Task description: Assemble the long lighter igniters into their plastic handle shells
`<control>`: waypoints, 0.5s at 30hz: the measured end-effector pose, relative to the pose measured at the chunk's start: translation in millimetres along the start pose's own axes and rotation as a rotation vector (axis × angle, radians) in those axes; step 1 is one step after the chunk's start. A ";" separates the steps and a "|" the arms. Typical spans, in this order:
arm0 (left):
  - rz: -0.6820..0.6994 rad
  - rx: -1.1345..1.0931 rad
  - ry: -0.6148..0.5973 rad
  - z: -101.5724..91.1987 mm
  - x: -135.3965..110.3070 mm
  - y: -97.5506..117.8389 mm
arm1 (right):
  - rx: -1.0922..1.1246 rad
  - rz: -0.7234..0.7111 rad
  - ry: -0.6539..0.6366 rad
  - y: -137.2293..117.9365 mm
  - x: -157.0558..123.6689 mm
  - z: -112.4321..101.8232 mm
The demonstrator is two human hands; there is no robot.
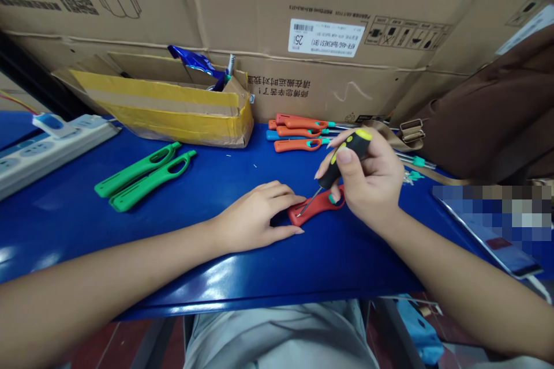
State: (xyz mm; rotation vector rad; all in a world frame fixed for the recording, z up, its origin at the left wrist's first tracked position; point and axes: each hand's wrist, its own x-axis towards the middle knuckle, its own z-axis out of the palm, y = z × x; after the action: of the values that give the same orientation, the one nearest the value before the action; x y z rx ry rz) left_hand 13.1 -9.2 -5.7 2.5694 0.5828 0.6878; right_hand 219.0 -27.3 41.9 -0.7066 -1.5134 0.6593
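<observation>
A red plastic handle (pixel 315 208) lies on the blue table (pixel 208 184) in front of me. My left hand (pixel 255 216) rests beside its left end, thumb and fingers pinching that end to the table. My right hand (pixel 367 181) is closed round a black screwdriver with yellow spots (pixel 346 155). The screwdriver is tilted, and its metal tip touches the left part of the red handle.
Two green handles (pixel 145 177) lie at the left. Several orange and blue handles (pixel 300 132) are stacked at the back. An open taped cardboard box (pixel 173 106), a white power strip (pixel 47 141), a brown bag (pixel 489 121) and a phone (pixel 489 230) surround the work spot.
</observation>
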 end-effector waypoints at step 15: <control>-0.005 -0.098 0.104 -3.5 0.1 5.8 | -0.042 -0.066 0.042 0.5 -2.2 -2.3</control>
State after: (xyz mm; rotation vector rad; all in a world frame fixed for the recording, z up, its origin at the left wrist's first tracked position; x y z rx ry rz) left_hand 12.9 -12.9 0.0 2.4526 0.5737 0.8314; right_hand 221.4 -28.6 40.3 -0.6952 -1.5093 0.5614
